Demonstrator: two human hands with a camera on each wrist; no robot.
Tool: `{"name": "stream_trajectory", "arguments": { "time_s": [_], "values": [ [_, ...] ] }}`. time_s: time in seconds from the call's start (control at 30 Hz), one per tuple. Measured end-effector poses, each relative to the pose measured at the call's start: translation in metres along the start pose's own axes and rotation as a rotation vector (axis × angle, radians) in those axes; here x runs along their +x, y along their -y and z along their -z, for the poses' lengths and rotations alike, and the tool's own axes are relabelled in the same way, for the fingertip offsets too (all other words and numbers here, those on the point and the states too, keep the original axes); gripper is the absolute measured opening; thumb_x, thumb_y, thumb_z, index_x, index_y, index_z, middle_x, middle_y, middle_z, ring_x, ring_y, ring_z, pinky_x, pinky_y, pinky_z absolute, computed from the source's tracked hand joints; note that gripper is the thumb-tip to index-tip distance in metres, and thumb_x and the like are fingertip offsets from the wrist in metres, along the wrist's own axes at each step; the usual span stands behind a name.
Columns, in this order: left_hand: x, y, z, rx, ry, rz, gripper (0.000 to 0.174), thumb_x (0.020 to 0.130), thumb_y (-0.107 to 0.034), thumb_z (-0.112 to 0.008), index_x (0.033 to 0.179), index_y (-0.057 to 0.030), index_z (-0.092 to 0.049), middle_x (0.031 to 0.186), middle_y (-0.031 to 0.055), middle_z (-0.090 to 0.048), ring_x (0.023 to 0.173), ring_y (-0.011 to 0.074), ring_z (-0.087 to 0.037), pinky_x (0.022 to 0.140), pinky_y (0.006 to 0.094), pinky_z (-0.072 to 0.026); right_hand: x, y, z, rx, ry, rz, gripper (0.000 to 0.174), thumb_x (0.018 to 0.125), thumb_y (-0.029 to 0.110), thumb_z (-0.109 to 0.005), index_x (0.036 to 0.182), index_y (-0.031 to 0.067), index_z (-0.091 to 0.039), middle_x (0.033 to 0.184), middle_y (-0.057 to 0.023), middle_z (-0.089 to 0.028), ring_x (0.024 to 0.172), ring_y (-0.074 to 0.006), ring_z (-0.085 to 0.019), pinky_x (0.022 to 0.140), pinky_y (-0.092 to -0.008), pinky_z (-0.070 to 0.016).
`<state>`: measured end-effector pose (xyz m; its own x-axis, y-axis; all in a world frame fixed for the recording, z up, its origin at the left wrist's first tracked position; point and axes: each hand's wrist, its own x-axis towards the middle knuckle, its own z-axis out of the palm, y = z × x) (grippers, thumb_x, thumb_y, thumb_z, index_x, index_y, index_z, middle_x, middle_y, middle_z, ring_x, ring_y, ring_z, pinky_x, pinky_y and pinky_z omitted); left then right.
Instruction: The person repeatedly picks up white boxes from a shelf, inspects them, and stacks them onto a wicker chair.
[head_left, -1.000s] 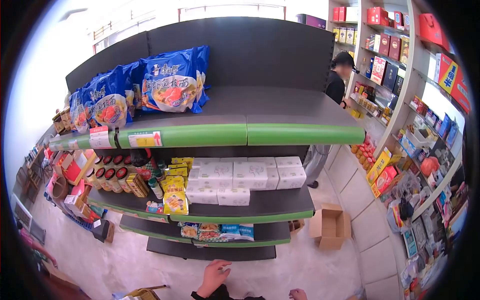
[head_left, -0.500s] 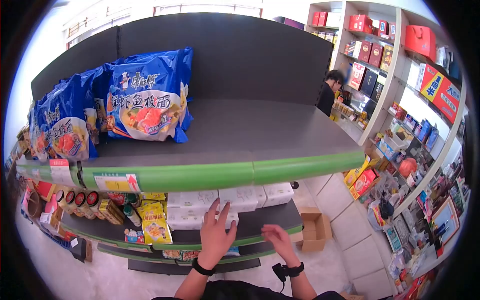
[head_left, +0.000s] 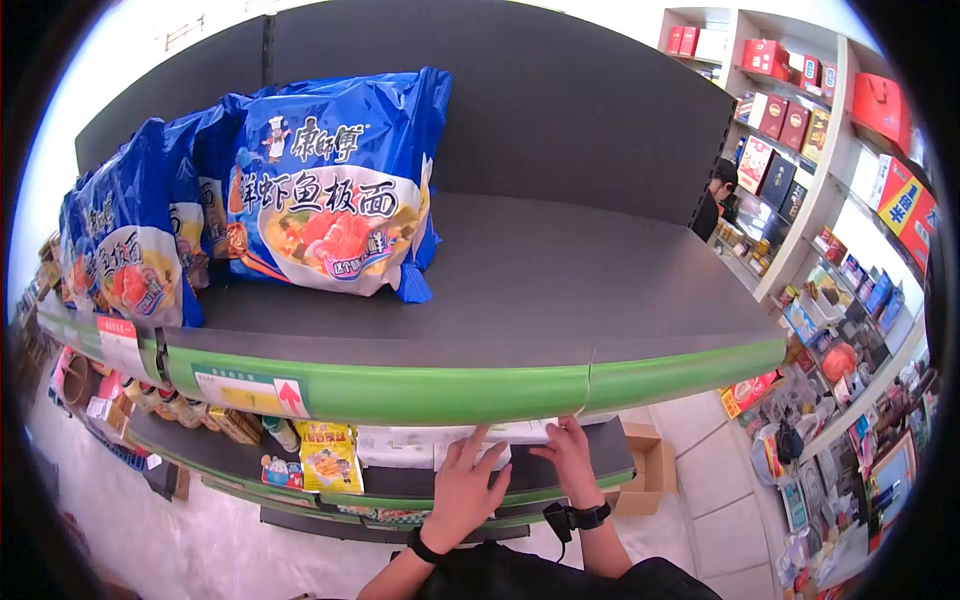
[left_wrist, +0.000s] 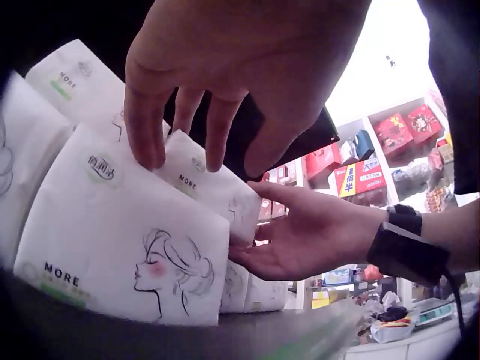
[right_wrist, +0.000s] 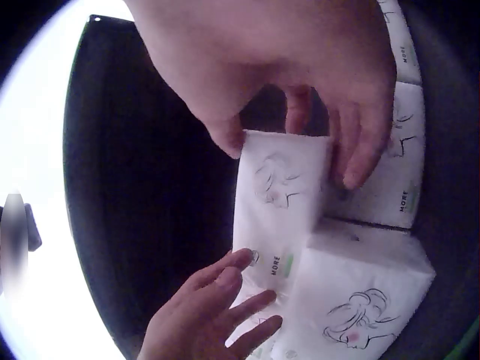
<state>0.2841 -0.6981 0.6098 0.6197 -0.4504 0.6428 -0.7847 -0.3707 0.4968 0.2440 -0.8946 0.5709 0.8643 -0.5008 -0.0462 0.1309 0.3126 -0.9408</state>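
White tissue packs [left_wrist: 120,225] printed with a line-drawn woman's head stand grouped on the second shelf, partly hidden by the top shelf in the head view. My right hand [head_left: 572,462] has its thumb and fingers on opposite sides of one tissue pack's end [right_wrist: 281,184]. My left hand [head_left: 465,492] reaches over the same pack, its fingers fairly straight and spread, fingertips [right_wrist: 271,298] at the printed face. In the left wrist view both hands meet around a pack [left_wrist: 199,176] behind the front one.
Blue noodle bags [head_left: 330,190] stand on the top shelf, whose green front edge [head_left: 450,392] overhangs the packs. Yellow snack bags [head_left: 330,460] and jars are left of the tissues. A cardboard box [head_left: 645,470] lies on the floor at right; a person stands near the far shelves.
Both hands have risen from low in front of the shelves to the tissue packs on the second shelf. The head view has moved closer, and the top shelf covers more of the packs.
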Motion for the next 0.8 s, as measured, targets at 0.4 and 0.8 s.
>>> {"name": "stream_trajectory", "arguments": {
  "time_s": [0.4,0.8],
  "values": [
    [0.039,-0.130,0.118,0.119,0.361,-0.295,0.024,0.074,-0.015,-0.072,0.097,-0.0104,-0.067,0.065,0.0039,-0.053,0.063,0.0233,-0.057,0.058,0.0352,-0.0449,-0.053,0.011,0.094,0.143,0.128,0.006,0.036,0.084,0.015,-0.054,0.118,0.0021,-0.049,0.117,-0.0102,-0.058,0.112,-0.0220,-0.055,0.093,-0.0415,-0.0461],
    [-0.024,-0.348,0.068,0.300,-0.044,-0.334,0.013,0.077,-0.011,-0.054,0.069,-0.0005,-0.055,0.074,0.0064,-0.050,0.075,0.0201,-0.049,0.074,0.0360,-0.0446,-0.129,-0.020,0.145,0.000,0.443,-0.205,0.049,0.085,0.022,-0.054,0.128,0.0013,-0.045,0.125,-0.0157,-0.056,0.114,-0.0277,-0.057,0.096,-0.0445,-0.0477]
  ]
}}
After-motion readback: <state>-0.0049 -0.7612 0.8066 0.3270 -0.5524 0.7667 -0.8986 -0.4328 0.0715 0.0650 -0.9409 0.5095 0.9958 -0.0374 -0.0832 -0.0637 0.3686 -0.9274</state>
